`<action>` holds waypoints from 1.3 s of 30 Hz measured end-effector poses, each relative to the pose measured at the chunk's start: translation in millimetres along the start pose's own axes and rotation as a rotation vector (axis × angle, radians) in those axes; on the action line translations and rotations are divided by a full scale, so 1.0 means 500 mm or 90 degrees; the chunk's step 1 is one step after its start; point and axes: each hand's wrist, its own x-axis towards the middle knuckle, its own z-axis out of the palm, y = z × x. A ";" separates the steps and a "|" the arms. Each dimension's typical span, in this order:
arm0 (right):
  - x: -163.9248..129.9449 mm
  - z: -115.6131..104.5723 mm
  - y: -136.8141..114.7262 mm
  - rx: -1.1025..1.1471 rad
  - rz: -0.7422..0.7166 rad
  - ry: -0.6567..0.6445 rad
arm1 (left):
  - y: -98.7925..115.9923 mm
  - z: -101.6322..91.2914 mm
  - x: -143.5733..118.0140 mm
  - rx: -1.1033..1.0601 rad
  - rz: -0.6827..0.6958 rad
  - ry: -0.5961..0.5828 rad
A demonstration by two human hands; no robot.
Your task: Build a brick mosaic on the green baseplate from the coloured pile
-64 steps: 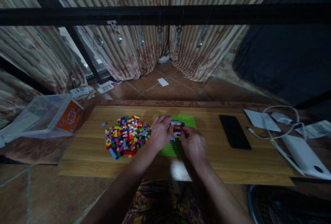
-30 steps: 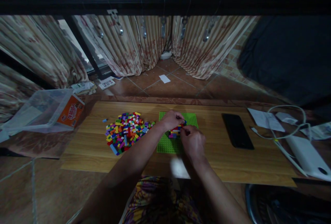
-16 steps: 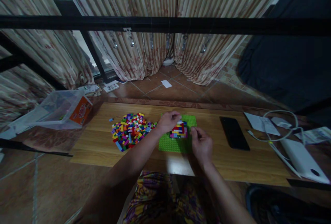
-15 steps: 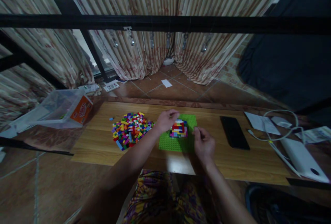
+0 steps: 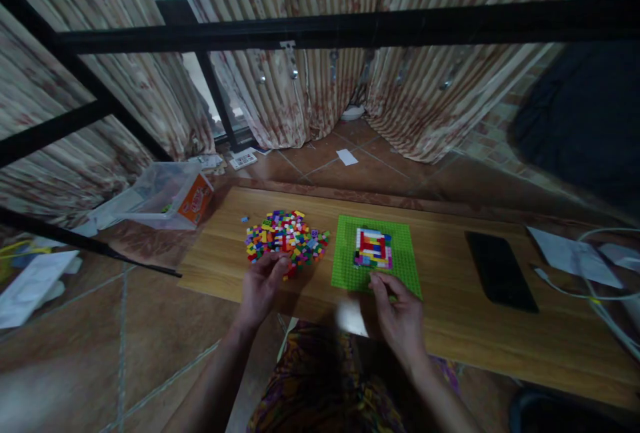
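Note:
A green studded baseplate [image 5: 345, 266] lies on the wooden board, with a colourful rectangular brick build [image 5: 374, 248] on its middle. That build has a multicoloured border around red bricks. My right hand [image 5: 400, 309] is at the plate's near edge, thumb and forefinger pinched just below the build; whatever they hold is too small to make out. To the left is a loose pile of small bricks [image 5: 287, 233] in many colours. My left hand [image 5: 263, 286] hovers at the pile's near side, fingertips closed together, and their contents cannot be made out.
A black phone [image 5: 500, 269] rests right of the plate, beside white papers [image 5: 573, 256] and a white cable [image 5: 565, 288]. Beyond the board's left end stands a clear plastic box [image 5: 165, 203] with an orange label. A dark metal bar [image 5: 320, 31] crosses in front of the curtains.
My left hand has moved left from over the baseplate to the near side of the brick pile. My right hand stays by the plate, now closer below the build. The view has turned left.

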 end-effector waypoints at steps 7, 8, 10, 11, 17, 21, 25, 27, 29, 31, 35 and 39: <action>-0.013 0.091 -0.016 -0.100 -0.134 -0.194 | -0.037 -0.070 -0.016 0.119 -0.028 0.180; -0.010 0.104 -0.018 -0.115 -0.153 -0.209 | -0.044 -0.074 -0.017 0.153 -0.034 0.189; -0.004 0.129 -0.025 -0.141 -0.193 -0.237 | -0.058 -0.080 -0.021 0.222 -0.042 0.202; -0.001 0.142 -0.030 -0.154 -0.213 -0.251 | -0.065 -0.082 -0.023 0.251 -0.040 0.208; 0.009 0.219 -0.060 -0.231 -0.288 -0.367 | -0.086 -0.080 -0.026 0.335 0.004 0.161; 0.016 0.250 -0.071 -0.287 -0.302 -0.388 | -0.085 -0.074 -0.029 0.377 0.043 0.120; 0.025 0.261 -0.076 -0.330 -0.289 -0.369 | -0.084 -0.066 -0.034 0.387 0.067 0.083; 0.029 0.261 -0.077 -0.349 -0.289 -0.360 | -0.085 -0.061 -0.035 0.388 0.084 0.075; 0.032 0.258 -0.076 -0.366 -0.290 -0.354 | -0.088 -0.055 -0.035 0.385 0.100 0.070; 0.033 0.251 -0.073 -0.384 -0.281 -0.338 | -0.091 -0.049 -0.035 0.382 0.110 0.067; 0.037 0.238 -0.075 -0.393 -0.262 -0.299 | -0.092 -0.036 -0.033 0.369 0.115 0.056; 0.045 0.256 -0.098 -0.397 -0.258 -0.262 | -0.088 -0.033 -0.031 0.370 0.108 0.050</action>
